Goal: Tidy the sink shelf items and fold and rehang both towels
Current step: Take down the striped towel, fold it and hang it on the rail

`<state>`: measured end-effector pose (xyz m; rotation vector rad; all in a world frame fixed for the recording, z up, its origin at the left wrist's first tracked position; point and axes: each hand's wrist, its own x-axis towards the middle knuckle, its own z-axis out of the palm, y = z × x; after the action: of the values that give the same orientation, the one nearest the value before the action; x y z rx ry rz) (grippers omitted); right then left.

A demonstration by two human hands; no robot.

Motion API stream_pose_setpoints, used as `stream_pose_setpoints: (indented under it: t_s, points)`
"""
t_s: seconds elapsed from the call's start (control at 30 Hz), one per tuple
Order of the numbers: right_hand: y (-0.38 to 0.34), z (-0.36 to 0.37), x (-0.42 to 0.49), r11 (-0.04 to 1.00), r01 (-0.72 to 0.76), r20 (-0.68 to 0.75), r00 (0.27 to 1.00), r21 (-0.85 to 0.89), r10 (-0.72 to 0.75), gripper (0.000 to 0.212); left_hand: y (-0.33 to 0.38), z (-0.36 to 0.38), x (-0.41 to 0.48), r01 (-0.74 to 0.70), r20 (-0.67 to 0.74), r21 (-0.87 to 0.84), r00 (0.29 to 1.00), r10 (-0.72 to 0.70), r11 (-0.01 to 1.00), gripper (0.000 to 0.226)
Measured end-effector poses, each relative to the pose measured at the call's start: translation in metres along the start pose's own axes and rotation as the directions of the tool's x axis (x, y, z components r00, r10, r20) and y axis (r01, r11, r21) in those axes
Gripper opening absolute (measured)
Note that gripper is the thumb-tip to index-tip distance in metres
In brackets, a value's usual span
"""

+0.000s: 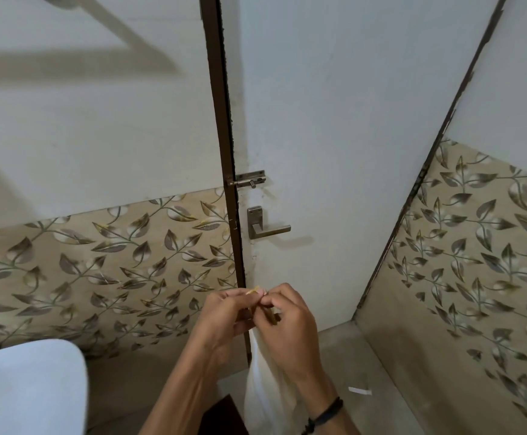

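**Clerk:** Entry one, the grip?

**Checker:** Left hand [224, 312] and right hand [290, 324], raised side by side with fingertips meeting. Both are curled and pinch the top edge of the towel [265, 381]. A sliver of yellowish hem shows just above the pinch.

**Clerk:** Entry two, the towel itself?

**Checker:** White cloth hanging straight down from the pinch, between the two forearms. Its lower end runs out of view, so its length cannot be told. It hangs from the top probably so that its weight pulls it flat. The hands meet, I judge, to bring two corners or edges together for a fold.

**Clerk:** Entry three, the surroundings?

**Checker:** The door [318, 120] is directly beyond the grip, with the lever handle [267, 227] above the grip and the bolt [249, 179] higher again. Leaf-patterned tiles [99, 262] lie to either side. A white fixture [26, 387] sits low on the left-hand side, too cropped to name. There is a dark wristband [325, 412] on the right wrist, below the pinch.

**Clerk:** The rail or the shelf?

**Checker:** Neither is in view.

**Clerk:** Status?

**Checker:** Folding stage on one towel, by my reading, with the rehanging not yet done. The pinch is narrow, so the edges could slip out of line.
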<state>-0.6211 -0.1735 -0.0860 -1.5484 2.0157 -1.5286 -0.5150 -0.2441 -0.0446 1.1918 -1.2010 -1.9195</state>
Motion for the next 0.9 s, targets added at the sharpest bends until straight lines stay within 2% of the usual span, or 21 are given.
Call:
stream_pose_setpoints:
  t_s: [0.07, 0.13, 0.17, 0.2, 0.27, 0.3, 0.33, 0.4, 0.43, 0.5, 0.53, 0.63, 0.8, 0.9]
  points:
    - [0.003, -0.01, 0.0, 0.95, -0.129, 0.115, 0.988, 0.286, 0.1, 0.008, 0.001, -0.005, -0.003, -0.012, 0.002, 0.04, 1.0, 0.012, 0.999, 0.014]
    - [0.009, -0.025, 0.0, 0.788, -0.328, 0.247, 0.942, 0.521, 0.229, 0.018, -0.001, -0.013, -0.007, -0.035, 0.057, 0.137, 0.998, 0.027, 0.99, 0.013]
    - [0.018, -0.03, 0.002, 0.727, -0.397, 0.27, 0.917, 0.56, 0.294, 0.022, -0.003, -0.018, -0.009, -0.066, 0.116, 0.202, 0.992, 0.043, 0.977, 0.014]
    - [0.029, -0.034, 0.003, 0.718, -0.432, 0.26, 0.902, 0.546, 0.345, 0.025, -0.003, -0.024, -0.011, -0.118, 0.19, 0.28, 0.98, 0.065, 0.953, 0.014]
    - [0.06, -0.039, 0.007, 0.834, -0.399, 0.245, 0.913, 0.381, 0.325, 0.035, -0.001, -0.038, -0.014, -0.286, 0.352, 0.482, 0.929, 0.116, 0.828, 0.012]
    - [0.076, -0.041, 0.008, 0.891, -0.358, 0.31, 0.912, 0.278, 0.27, 0.041, 0.001, -0.045, -0.016, -0.378, 0.43, 0.571, 0.894, 0.127, 0.729, 0.011]
    - [0.091, -0.041, 0.007, 0.928, -0.319, 0.429, 0.878, 0.19, 0.214, 0.044, 0.004, -0.051, -0.017, -0.443, 0.486, 0.628, 0.866, 0.122, 0.64, 0.011]
    - [0.11, -0.036, 0.004, 0.963, -0.268, 0.682, 0.708, 0.019, 0.183, 0.045, 0.012, -0.058, -0.02, -0.493, 0.523, 0.669, 0.844, 0.119, 0.556, 0.013]
    - [0.117, -0.031, 0.001, 0.971, -0.231, 0.758, 0.623, -0.059, 0.194, 0.047, 0.016, -0.06, -0.021, -0.5, 0.525, 0.671, 0.842, 0.126, 0.547, 0.014]
    - [0.128, -0.017, -0.009, 0.966, -0.194, 0.82, 0.515, -0.173, 0.25, 0.054, 0.024, -0.065, -0.022, -0.516, 0.524, 0.68, 0.839, 0.146, 0.522, 0.016]
    - [0.132, -0.011, -0.015, 0.958, -0.202, 0.819, 0.501, -0.203, 0.279, 0.052, 0.027, -0.068, -0.021, -0.526, 0.522, 0.69, 0.837, 0.162, 0.496, 0.016]
    - [0.141, 0.001, -0.038, 0.932, -0.307, 0.75, 0.568, -0.19, 0.34, 0.035, 0.032, -0.076, -0.021, -0.545, 0.518, 0.716, 0.834, 0.19, 0.437, 0.016]
    - [0.149, 0.01, -0.069, 0.881, -0.463, 0.693, 0.602, -0.101, 0.396, 0.037, 0.035, -0.075, -0.025, -0.589, 0.525, 0.683, 0.807, 0.269, 0.433, 0.017]
    - [0.147, 0.013, -0.076, 0.881, -0.47, 0.679, 0.628, -0.058, 0.38, 0.023, 0.038, -0.079, -0.027, -0.596, 0.523, 0.664, 0.802, 0.289, 0.452, 0.024]
